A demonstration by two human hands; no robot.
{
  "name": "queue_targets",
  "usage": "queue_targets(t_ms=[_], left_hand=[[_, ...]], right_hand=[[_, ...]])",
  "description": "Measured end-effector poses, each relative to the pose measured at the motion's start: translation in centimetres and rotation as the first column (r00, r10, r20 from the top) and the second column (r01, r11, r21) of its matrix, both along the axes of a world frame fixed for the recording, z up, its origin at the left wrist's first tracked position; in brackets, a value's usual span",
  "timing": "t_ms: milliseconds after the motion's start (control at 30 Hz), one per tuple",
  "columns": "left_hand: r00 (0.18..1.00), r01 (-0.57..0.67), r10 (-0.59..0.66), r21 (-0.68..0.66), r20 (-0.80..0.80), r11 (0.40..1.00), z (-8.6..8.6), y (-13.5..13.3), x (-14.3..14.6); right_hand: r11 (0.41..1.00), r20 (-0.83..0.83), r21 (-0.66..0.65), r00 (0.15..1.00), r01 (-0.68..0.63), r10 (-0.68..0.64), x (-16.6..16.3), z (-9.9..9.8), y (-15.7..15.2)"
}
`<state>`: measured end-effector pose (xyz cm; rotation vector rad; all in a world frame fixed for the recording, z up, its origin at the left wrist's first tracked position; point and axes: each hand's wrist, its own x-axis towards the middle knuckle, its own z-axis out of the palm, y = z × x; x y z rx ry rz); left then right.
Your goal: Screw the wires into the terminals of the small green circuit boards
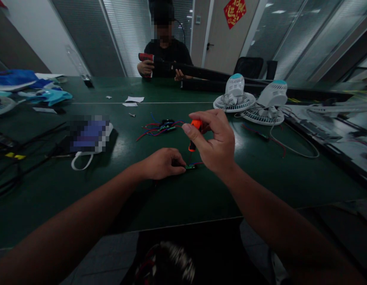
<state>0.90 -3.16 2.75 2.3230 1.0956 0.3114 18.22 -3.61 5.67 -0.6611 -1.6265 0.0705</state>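
Note:
A small green circuit board (190, 166) with red and blue wires lies on the dark green table (124, 206). My left hand (163, 163) pinches its left end between thumb and fingers. Upright above the board stands an orange and black screwdriver (196, 124), gripped at the handle by my right hand (216, 138). Its thin shaft points down at the board; whether the tip touches it I cannot tell. Beyond my hands lie more small boards (167, 128) tangled with red and blue wires.
Two white fans (235, 101) lie face down at the right, near another wired board (261, 135). A white device (107, 136) with a loop and black cables stands left. Across the table a person (167, 53) holds a red power tool (146, 57) against a long black bar (198, 71).

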Motion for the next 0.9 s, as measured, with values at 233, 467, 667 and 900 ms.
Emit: queue_targets(t_ms=[233, 467, 667, 900], left_hand=[[1.0, 0.001, -0.001, 0.007, -0.002, 1.0, -0.16, 0.06, -0.09], [1.0, 0.006, -0.006, 0.006, -0.013, 1.0, -0.04, 0.07, -0.08], [1.0, 0.014, -0.014, 0.008, 0.006, 1.0, -0.13, 0.07, -0.1], [1.0, -0.007, 0.007, -0.001, 0.025, 1.0, -0.29, 0.01, -0.06]], right_hand=[[0.999, 0.018, 0.033, 1.0, -0.01, 0.009, 0.07, 0.09, 0.06], [0.998, 0.033, 0.035, 0.998, -0.045, 0.044, 0.22, 0.13, -0.01], [0.998, 0.003, -0.02, 0.998, -0.057, 0.057, 0.13, 0.16, -0.3], [0.999, 0.001, -0.024, 0.999, -0.045, 0.045, -0.01, 0.01, 0.0]])
